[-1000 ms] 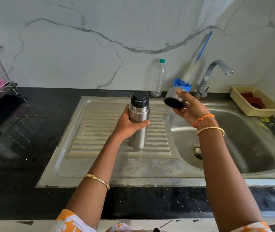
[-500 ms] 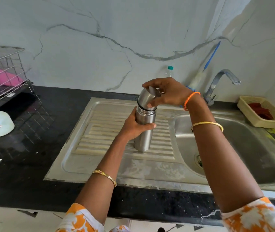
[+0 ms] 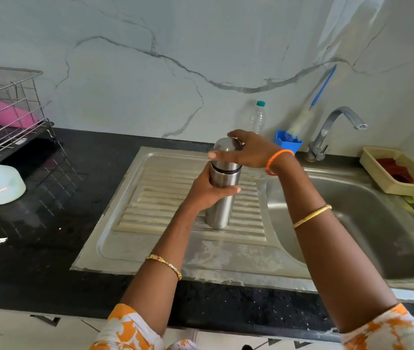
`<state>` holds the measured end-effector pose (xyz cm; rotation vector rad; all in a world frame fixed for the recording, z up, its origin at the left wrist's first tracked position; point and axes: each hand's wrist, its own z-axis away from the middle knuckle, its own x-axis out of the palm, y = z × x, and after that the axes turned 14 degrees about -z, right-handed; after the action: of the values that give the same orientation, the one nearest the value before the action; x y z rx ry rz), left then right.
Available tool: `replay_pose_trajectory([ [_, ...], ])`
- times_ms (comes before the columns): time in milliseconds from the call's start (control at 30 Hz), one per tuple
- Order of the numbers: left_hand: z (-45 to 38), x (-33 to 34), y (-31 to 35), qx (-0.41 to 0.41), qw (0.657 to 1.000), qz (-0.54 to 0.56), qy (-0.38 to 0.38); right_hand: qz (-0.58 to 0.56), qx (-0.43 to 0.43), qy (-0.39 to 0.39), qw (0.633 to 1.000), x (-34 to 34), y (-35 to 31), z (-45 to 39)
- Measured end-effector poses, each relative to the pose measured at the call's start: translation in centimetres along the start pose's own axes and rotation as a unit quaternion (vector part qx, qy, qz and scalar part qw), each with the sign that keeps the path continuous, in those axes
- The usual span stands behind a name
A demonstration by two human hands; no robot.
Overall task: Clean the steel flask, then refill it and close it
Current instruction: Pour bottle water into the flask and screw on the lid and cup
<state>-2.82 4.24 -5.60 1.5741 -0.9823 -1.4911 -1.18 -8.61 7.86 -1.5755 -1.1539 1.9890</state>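
Observation:
The steel flask (image 3: pixel 220 200) stands upright on the ribbed drainboard (image 3: pixel 165 198) of the sink. My left hand (image 3: pixel 205 192) grips its body around the middle. Its steel cup cap (image 3: pixel 223 147) sits on top of the flask, straight, with a dark ring showing just below it. My right hand (image 3: pixel 248 150) comes over from the right and holds the cap, fingers curled round it with the thumb at its front.
The sink basin (image 3: pixel 352 218) lies to the right, with the tap (image 3: pixel 337 125) behind it. A plastic bottle (image 3: pixel 257 118) and a blue holder (image 3: pixel 287 144) with a bottle brush stand at the back. A beige basket (image 3: pixel 400 170) sits far right, a wire rack (image 3: pixel 11 109) far left.
My right hand brought the steel cap from over the basin onto the flask's black stopper and now holds it seated straight. My left hand kept its grip on the body.

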Motion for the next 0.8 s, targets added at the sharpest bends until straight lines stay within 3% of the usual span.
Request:
replay_pose_trajectory([
  [67, 0.1, 0.0, 0.0, 0.003, 1.000, 0.007, 0.000, -0.140, -0.005, -0.067, 0.988, -0.4, 1.2, 0.5],
  [133, 0.1, 0.0, 0.0, 0.005, 1.000, 0.014, 0.000, -0.205, -0.046, -0.076, 0.975, -0.3, 2.5, 0.7],
  [400, 0.3, 0.5, -0.2, 0.015, 1.000, 0.026, 0.008, -0.262, -0.111, 0.192, 0.939, 3.4, 4.4, 5.0],
  [500, 0.3, 0.3, -0.1, 0.017, 1.000, 0.024, 0.009, -0.328, -0.108, 0.234, 0.909, 3.4, 4.3, 5.9],
  [567, 0.3, 0.4, -0.3, 0.017, 0.999, 0.033, 0.007, -0.305, -0.100, 0.205, 0.925, 2.8, 4.2, 4.7],
  [700, 0.4, 0.7, -0.6, 0.015, 0.999, 0.033, 0.014, -0.306, -0.064, 0.041, 0.949, 2.3, 3.7, 2.3],
  [800, 0.6, 1.0, -0.9, 0.018, 0.999, 0.029, 0.028, -0.256, -0.088, 0.086, 0.959, 3.2, 3.9, 2.4],
])
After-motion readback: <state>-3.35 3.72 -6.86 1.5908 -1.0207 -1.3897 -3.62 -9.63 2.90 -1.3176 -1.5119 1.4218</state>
